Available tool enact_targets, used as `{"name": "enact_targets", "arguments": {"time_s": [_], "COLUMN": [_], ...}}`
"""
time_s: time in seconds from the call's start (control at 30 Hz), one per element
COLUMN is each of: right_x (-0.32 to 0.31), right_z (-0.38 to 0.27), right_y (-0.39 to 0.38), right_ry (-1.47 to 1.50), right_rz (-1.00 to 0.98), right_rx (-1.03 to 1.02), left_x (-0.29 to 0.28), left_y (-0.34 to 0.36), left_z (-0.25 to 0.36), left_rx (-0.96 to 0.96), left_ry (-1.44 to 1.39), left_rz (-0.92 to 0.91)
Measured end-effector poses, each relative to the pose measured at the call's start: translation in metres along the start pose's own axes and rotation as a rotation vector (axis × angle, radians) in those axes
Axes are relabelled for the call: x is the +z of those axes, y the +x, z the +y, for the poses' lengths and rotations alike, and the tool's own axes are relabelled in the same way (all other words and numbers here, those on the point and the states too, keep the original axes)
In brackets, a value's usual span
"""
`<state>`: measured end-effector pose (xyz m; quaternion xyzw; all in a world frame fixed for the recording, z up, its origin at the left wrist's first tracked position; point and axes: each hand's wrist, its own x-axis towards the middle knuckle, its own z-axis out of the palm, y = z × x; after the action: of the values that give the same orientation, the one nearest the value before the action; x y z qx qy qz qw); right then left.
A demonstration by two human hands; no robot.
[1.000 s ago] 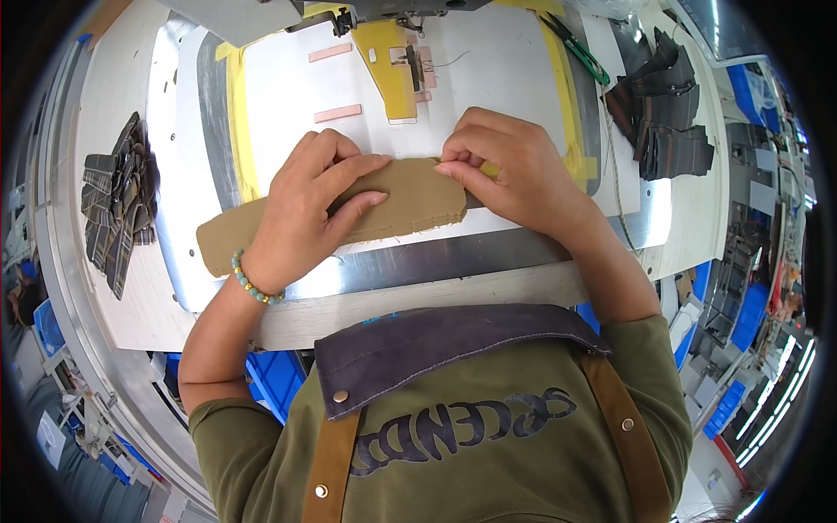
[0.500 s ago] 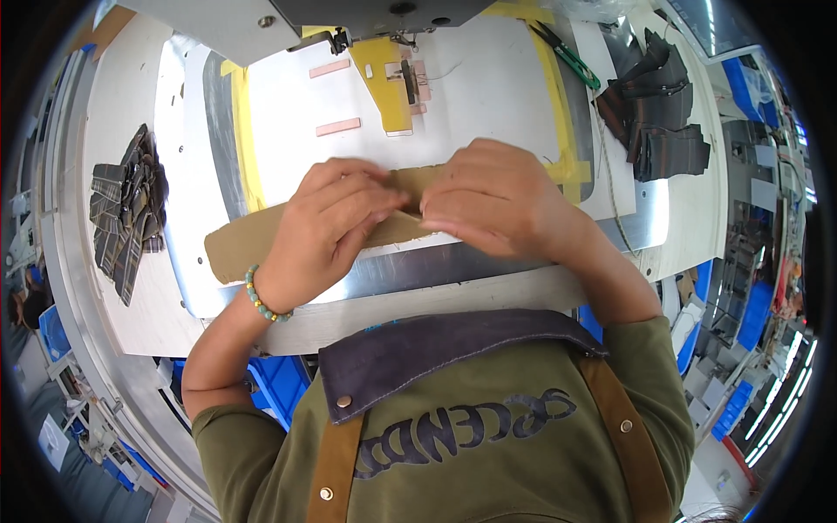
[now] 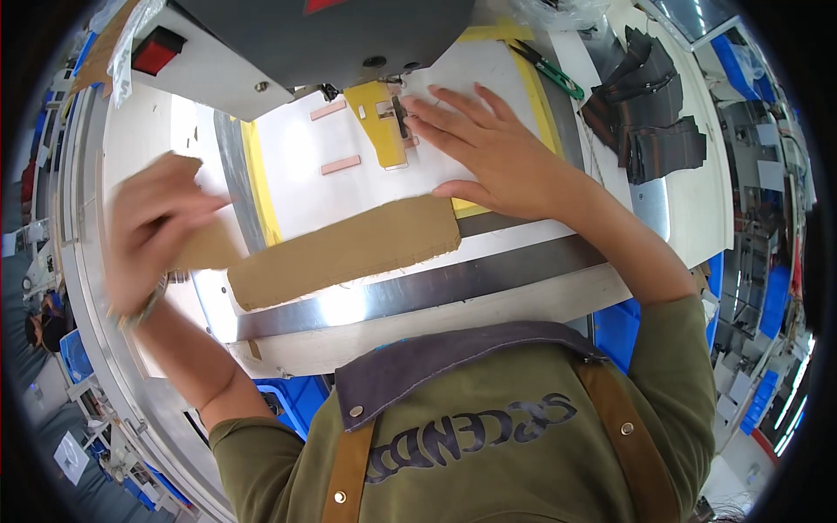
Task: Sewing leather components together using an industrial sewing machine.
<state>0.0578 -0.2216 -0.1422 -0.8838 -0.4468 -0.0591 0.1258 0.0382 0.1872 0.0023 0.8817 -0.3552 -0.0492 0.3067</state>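
Note:
A long brown strip of fabric or leather (image 3: pixel 349 248) lies slanted along the near side of the work plate, its right end frayed. My right hand (image 3: pixel 501 161) is open, fingers spread over the white sheet beside the machine's yellow plate (image 3: pixel 375 122). Its thumb tip comes close to the strip's upper right corner. Off the strip's left end, my left hand (image 3: pixel 157 231) is blurred by motion, with its fingers curled. A smeared tan piece (image 3: pixel 209 248) shows just below those fingers and appears to be held in them; its far part is hidden.
A sewing machine head (image 3: pixel 340 44) overhangs the far side. Green-handled thread snips (image 3: pixel 549 71) lie at the far right, next to a pile of dark pieces (image 3: pixel 654 113). Yellow tape (image 3: pixel 261 192) edges the white sheet, which carries pink strips (image 3: pixel 340 164). A blue bin (image 3: pixel 301 401) sits below the table.
My hands have parted. The left has swung leftward with a tan piece; the right has let go of the brown strip and opened out near the yellow plate. The strip now lies flat.

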Motion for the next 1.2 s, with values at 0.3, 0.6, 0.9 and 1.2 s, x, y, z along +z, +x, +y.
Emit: {"name": "enact_targets", "arguments": {"time_s": [0.3,0.6,0.9,1.2], "right_x": [0.002,0.02,0.02,0.02], "right_z": [0.052,0.055,0.082,0.082], "right_y": [0.01,0.039,0.031,0.034], "right_ry": [-0.264,-0.043,-0.049,0.08], "right_rz": [0.032,0.053,0.288,0.368], "right_rx": [0.226,-0.016,0.089,0.091], "left_x": [0.136,0.147,0.153,0.166], "left_y": [0.051,0.059,0.079,0.079], "left_z": [-0.07,-0.071,-0.078,-0.08], "left_rx": [-0.327,-0.45,-0.636,-0.602], "left_ry": [-0.306,-0.435,-0.181,-0.232], "left_rz": [0.22,0.262,0.27,0.411]}}
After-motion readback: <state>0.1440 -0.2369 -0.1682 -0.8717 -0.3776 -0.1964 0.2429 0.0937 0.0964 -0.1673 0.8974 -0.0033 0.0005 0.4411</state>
